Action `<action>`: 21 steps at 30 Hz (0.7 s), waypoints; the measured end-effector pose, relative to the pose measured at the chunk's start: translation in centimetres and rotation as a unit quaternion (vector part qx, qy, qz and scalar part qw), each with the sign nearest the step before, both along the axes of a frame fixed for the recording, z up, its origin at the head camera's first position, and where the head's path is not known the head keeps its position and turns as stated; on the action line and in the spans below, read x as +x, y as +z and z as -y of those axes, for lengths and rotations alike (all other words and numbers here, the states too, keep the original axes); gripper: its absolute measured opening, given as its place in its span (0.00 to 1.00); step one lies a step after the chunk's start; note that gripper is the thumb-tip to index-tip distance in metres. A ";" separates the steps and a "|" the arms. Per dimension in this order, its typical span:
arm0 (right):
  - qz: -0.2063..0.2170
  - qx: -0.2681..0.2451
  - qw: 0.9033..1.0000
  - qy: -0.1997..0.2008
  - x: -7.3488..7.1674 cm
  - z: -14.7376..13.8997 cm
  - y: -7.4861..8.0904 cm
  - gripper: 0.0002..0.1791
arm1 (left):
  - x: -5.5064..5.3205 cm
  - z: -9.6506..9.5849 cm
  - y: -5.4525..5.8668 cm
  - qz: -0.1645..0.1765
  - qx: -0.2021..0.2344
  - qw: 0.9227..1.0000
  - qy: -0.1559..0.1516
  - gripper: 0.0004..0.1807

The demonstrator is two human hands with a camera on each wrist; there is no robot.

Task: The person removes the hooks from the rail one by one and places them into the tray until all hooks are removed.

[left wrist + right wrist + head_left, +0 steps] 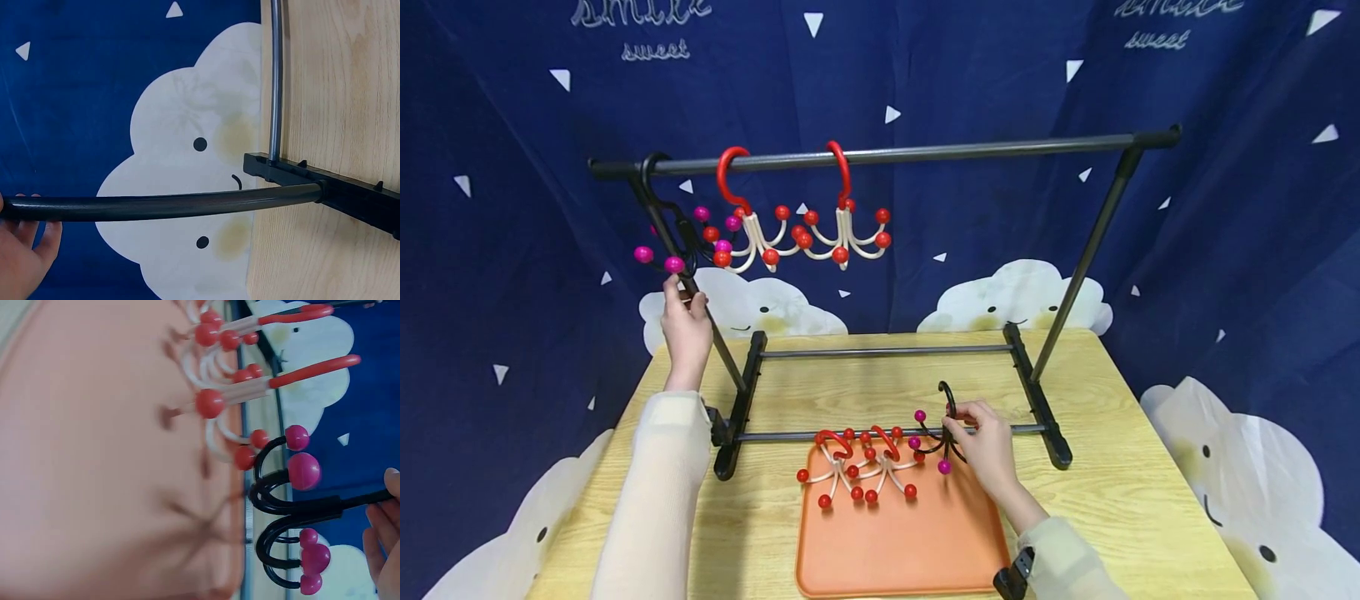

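Note:
My left hand (pixel 687 337) is at the left post (pixel 662 223) of a black hanging rack, fingers and thumb on either side of it. In the left wrist view, the fingers (pixel 51 240) lie partly hidden behind the post. A black claw-shaped hanger (pixel 687 237) with pink balls hangs just above that hand. My right hand (pixel 985 437) pinches the stem of another black claw hanger (pixel 312 509) with pink balls, over the tray. On the orange tray (pixel 902 558) stand two white claw hangers (pixel 837 468) with red hooks and red balls.
Two white claw hangers (pixel 842 229) with red hooks hang from the rack's top bar (pixel 970 152). The rack's lower front bar (pixel 775 437) runs behind the tray. Its black feet (pixel 1048 417) rest on the wooden table (pixel 1112 500), before a blue curtain (pixel 1000 75).

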State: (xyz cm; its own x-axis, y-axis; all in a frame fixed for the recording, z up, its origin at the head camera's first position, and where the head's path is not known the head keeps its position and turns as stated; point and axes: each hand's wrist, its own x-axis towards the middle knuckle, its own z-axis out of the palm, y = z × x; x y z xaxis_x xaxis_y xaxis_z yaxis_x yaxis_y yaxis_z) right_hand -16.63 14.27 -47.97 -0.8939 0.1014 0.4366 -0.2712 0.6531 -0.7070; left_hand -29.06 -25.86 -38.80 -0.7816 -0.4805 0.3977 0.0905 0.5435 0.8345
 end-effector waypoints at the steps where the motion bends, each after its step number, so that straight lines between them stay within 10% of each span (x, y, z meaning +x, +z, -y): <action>1: 0.005 0.002 1.000 -0.002 0.1 0.0 -0.4 0.06 | 0.0 0.0 0.0 0.001 0.001 1.000 0.000 0.20; 21: 0.045 -0.011 0.999 -0.003 2.1 0.8 -4.1 0.06 | 0.1 -0.1 0.0 -0.005 0.000 1.000 0.004 0.20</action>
State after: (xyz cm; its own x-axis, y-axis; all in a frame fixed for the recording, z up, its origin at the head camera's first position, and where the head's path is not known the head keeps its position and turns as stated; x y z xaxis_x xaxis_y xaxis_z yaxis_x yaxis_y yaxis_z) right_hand -14.49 13.50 -52.06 -0.9291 0.1152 0.3515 -0.2020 0.6379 -0.7431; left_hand -28.98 -25.76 -38.77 -0.7730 -0.4875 0.4060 0.0948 0.5440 0.8337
